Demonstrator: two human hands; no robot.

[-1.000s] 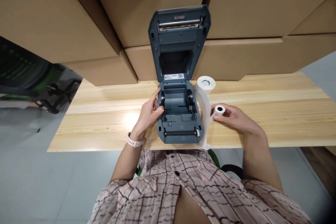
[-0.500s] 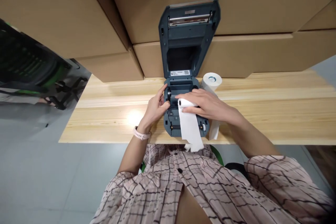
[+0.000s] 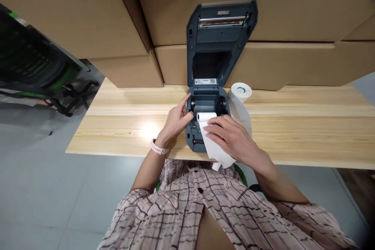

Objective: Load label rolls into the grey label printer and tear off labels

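The right grip (image 3: 234, 136) lies over the small roll (image 3: 206, 116) and its paper strip (image 3: 213, 142) in the head view. The fingertips point to the left, and the upper finger reaches the right end of the roll. The thumb is hidden under the hand, so I cannot tell whether this grip is closed on the paper or only rests on it.

The roll is thus just in front of these fingertips, above the inside of the printer (image 3: 205, 104), on the person's side of the two black holders (image 3: 222, 104). Whether it touches the printer's floor, I cannot tell. Its strip runs under the fingers toward the person, and the torn end hangs past the near edge of the bench (image 3: 293, 125).

The left grip (image 3: 175, 122) is at the printer's left wall, beside the roll but apart from it. Its thumb and forefinger are spread apart, and both touch the printer.

The lid (image 3: 209, 47) of the printer stands raised, in front of the boxes (image 3: 293, 62). The large roll (image 3: 241, 90) stands on the bench, just to the right of the printer.
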